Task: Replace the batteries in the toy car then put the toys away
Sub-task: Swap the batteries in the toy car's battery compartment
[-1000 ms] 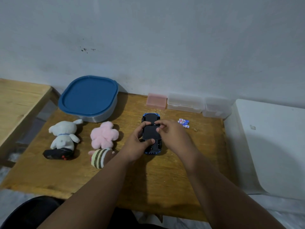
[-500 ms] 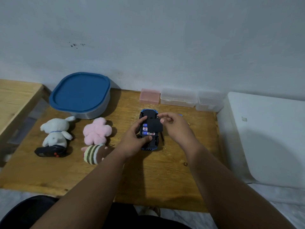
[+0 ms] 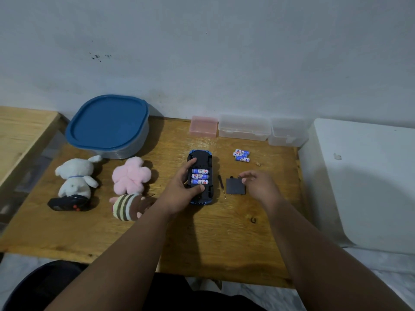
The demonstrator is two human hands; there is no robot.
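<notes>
A blue toy car (image 3: 203, 158) lies upside down on the wooden table (image 3: 202, 239). Its battery bay is uncovered, with three batteries (image 3: 199, 176) side by side inside. My left hand (image 3: 182, 189) grips the car's left side, thumb and fingers around it. The black battery cover (image 3: 234, 186) lies flat on the table to the car's right. My right hand (image 3: 260, 184) hovers at the cover's right edge, fingers apart, holding nothing. A small screwdriver (image 3: 221, 184) rests between car and cover. Loose batteries (image 3: 241, 155) lie farther back.
A blue-lidded container (image 3: 107, 126) stands at the back left. A white plush (image 3: 75, 176), a pink plush (image 3: 131, 175), a striped plush (image 3: 126, 206) and a black remote (image 3: 67, 204) lie at the left. Small plastic boxes (image 3: 243, 130) line the wall. A white surface (image 3: 363, 182) borders the right.
My right hand lifted the black cover off the car's underside, carried it right and laid it on the table. The batteries inside now show. My left hand kept hold of the car.
</notes>
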